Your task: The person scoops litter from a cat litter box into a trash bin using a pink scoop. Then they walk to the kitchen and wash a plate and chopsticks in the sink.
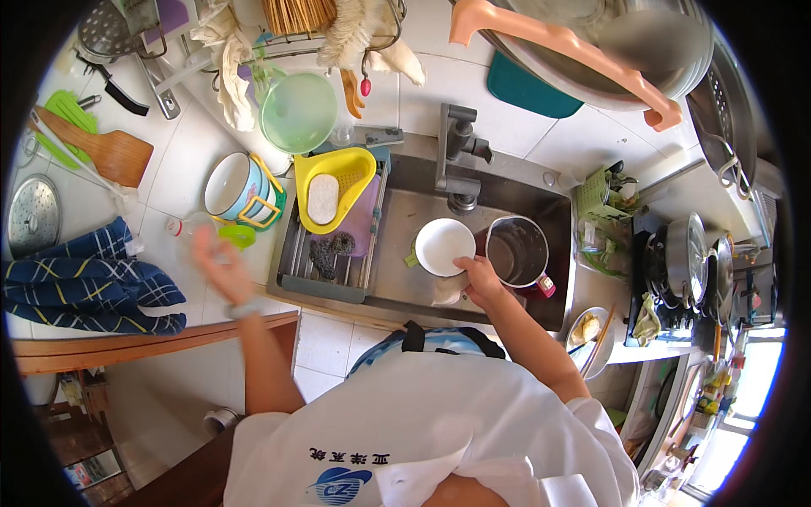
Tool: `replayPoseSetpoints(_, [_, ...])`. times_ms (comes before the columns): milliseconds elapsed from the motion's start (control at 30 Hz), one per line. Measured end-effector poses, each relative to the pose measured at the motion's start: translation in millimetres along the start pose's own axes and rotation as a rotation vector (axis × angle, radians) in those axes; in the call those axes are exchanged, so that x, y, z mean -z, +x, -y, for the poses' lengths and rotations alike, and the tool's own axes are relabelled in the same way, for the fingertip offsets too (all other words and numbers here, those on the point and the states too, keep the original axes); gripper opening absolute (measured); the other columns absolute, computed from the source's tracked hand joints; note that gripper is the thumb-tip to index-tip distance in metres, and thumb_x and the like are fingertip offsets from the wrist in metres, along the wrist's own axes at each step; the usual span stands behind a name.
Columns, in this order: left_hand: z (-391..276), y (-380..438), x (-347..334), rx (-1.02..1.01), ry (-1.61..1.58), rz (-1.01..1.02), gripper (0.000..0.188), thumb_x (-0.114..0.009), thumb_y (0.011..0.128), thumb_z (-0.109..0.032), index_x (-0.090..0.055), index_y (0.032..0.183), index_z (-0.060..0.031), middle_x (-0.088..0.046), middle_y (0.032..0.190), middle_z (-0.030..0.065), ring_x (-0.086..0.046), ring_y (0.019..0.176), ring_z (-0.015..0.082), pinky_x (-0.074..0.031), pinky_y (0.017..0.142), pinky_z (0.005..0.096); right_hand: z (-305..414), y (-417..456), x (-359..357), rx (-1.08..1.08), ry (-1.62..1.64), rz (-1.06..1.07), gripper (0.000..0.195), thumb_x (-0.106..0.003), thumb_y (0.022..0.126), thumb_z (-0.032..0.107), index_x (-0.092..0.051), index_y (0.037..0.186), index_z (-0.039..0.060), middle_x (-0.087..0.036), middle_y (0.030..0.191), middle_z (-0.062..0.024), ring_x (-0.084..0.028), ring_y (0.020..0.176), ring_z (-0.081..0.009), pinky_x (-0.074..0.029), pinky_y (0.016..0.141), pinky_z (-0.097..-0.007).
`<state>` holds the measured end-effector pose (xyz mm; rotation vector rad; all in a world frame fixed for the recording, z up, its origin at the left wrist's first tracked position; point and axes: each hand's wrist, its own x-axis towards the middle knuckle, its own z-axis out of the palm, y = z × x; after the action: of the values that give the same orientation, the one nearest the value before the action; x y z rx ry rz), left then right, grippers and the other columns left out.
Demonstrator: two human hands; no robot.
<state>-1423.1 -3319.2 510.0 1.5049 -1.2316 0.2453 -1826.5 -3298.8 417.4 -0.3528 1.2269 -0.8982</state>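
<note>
My right hand (483, 279) grips the rim of a white bowl (445, 247) over the sink basin; a pale cloth (447, 290) lies beneath the bowl by my fingers. Just right of it, a metal pot (516, 250) with a red handle stands in the sink. My left hand (218, 263), blurred, is over the white tiled counter beside a clear bottle (190, 227) with a red-and-white cap and a light green lid (237, 236). Whether it touches the bottle cannot be told. A yellow strainer basket (336, 190) holding a white sponge (323, 199) rests on the rack left of the basin.
A dark faucet (457, 152) rises behind the basin. Scouring pads (329, 252) lie on the rack. A blue enamel pot (237, 188) and a plaid cloth (95, 285) are at left. A plate with chopsticks (590, 342) sits at right, near the stove. Pans hang overhead.
</note>
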Motion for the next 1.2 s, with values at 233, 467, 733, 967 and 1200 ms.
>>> replayPoseSetpoints(233, [-100.6,-154.7,-99.0,1.431,-1.061,1.28,0.051,-0.051,0.083,-0.01,-0.029,0.129,-0.0063,-0.046,0.12,0.015,-0.055,0.101,0.0273,-0.051,0.077,0.0425,1.3,-5.7,-28.3,-0.028,-0.175,0.09,0.036,-0.06,0.077,0.016,-0.053,0.105,-0.0046,-0.06,0.092,-0.0102,-0.06,0.081,-0.0209,-0.049,0.064,-0.0331])
replayPoseSetpoints(467, [-72.0,-172.4,-108.3,1.385,-1.055,1.184,0.045,-0.045,0.08,-0.001,-0.037,0.124,-0.0053,-0.05,0.115,0.0137,-0.056,0.1,0.0285,-0.051,0.079,0.0417,3.8,-4.3,4.2,0.241,-0.256,0.008,0.051,-0.057,0.077,0.006,-0.038,0.123,-0.0031,-0.054,0.105,-0.0106,-0.052,0.098,-0.0196,-0.044,0.079,-0.0312])
replayPoseSetpoints(733, [-94.2,-175.9,-108.6,1.384,-1.139,1.209,0.05,-0.045,0.08,0.003,-0.028,0.125,-0.0103,-0.044,0.118,0.0129,-0.054,0.102,0.0268,-0.052,0.079,0.0399,17.0,-10.7,-53.0,1.043,-1.092,0.025,0.036,-0.061,0.074,0.008,-0.048,0.108,0.0048,-0.058,0.1,-0.0151,-0.06,0.084,-0.028,-0.049,0.068,-0.0333])
replayPoseSetpoints(967, [-121.4,-168.4,-109.8,1.398,-1.031,1.227,0.051,-0.04,0.075,0.009,-0.031,0.122,-0.0078,-0.044,0.118,0.0139,-0.052,0.104,0.031,-0.051,0.081,0.0479,18.7,-0.6,-55.1,0.722,-1.941,0.258,0.015,-0.06,0.071,0.016,-0.062,0.082,0.0072,-0.063,0.089,-0.0117,-0.063,0.082,-0.0276,-0.05,0.068,-0.0398])
replayPoseSetpoints(1200, [-135.2,-146.6,-102.1,1.49,-1.223,1.272,0.053,-0.035,0.071,0.01,-0.034,0.122,-0.0044,-0.045,0.117,0.0172,-0.052,0.105,0.0328,-0.052,0.08,0.0479,10.5,15.0,-59.3,1.21,-1.611,0.088,0.018,-0.059,0.068,0.015,-0.054,0.083,0.0066,-0.06,0.078,-0.0077,-0.062,0.064,-0.0266,-0.05,0.057,-0.0375])
